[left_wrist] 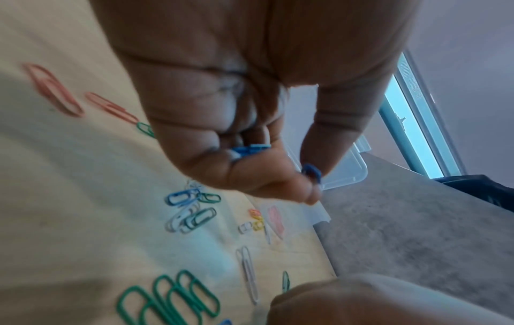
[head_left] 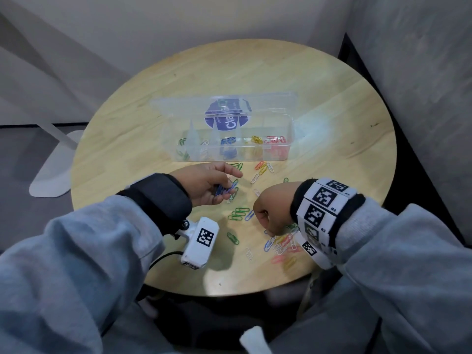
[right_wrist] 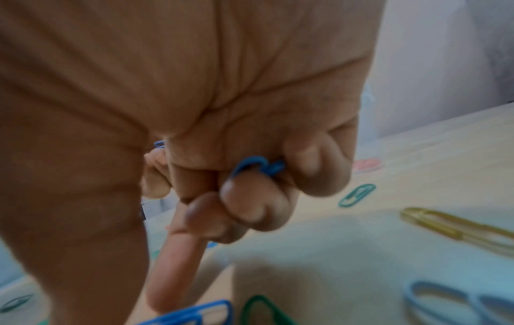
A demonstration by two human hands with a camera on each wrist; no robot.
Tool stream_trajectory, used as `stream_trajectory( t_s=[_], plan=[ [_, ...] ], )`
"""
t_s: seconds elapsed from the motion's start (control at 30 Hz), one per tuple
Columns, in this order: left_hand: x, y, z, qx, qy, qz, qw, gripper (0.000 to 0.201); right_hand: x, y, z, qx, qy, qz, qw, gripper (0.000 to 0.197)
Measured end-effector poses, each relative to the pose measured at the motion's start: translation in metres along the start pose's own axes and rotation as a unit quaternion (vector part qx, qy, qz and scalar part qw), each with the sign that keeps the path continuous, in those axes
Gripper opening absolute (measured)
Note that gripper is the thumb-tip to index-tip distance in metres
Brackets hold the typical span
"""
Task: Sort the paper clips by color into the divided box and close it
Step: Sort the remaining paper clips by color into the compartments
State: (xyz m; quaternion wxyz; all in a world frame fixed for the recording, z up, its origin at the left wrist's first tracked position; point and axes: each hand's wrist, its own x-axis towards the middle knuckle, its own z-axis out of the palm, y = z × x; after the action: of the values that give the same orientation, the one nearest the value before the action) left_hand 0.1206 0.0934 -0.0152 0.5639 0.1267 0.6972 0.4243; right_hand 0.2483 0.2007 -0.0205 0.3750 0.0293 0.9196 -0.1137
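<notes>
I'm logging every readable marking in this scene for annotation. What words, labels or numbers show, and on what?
"Cla": large white letters on the purple round sticker of the clear box lid; the rest is cut off, the small print blurred.
"R4", "R3": beside the square black-and-white codes on the right wristband.
Left wrist camera: a code square only, no words.

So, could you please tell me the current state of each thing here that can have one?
Divided box: lid open, compartments partly filled by color.
Left hand: holds several blue clips above the table.
Right hand: fingers curled round blue clips, forefinger down by a blue clip on the table.
Loose clips: unsorted, scattered on the table.
</notes>
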Motion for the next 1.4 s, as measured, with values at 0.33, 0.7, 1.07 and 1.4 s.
stream_trajectory(
  t_s=[0.33, 0.7, 1.07, 1.4],
  plan=[
    [0.001, 0.0, 0.014, 0.077, 0.027, -0.061, 0.995, 0.026, 0.004, -0.005, 0.0, -0.078, -0.04, 0.016, 0.996, 0.007],
    [0.007, -0.003, 0.048, 0.566, 0.08, 0.029, 0.82, 0.006, -0.038, 0.046, -0.029, 0.225, 0.142, 0.106, 0.958, 0.012],
    [0.008, -0.01, 0.054, 0.615, 0.079, 0.026, 0.784, 0.023, -0.062, 0.085, -0.009, 0.526, 0.21, 0.133, 0.813, 0.027],
    [-0.005, -0.009, 0.062, 0.549, 0.045, 0.026, 0.834, 0.018, -0.073, 0.058, 0.019, 0.646, 0.191, 0.226, 0.703, 0.034]
  ],
)
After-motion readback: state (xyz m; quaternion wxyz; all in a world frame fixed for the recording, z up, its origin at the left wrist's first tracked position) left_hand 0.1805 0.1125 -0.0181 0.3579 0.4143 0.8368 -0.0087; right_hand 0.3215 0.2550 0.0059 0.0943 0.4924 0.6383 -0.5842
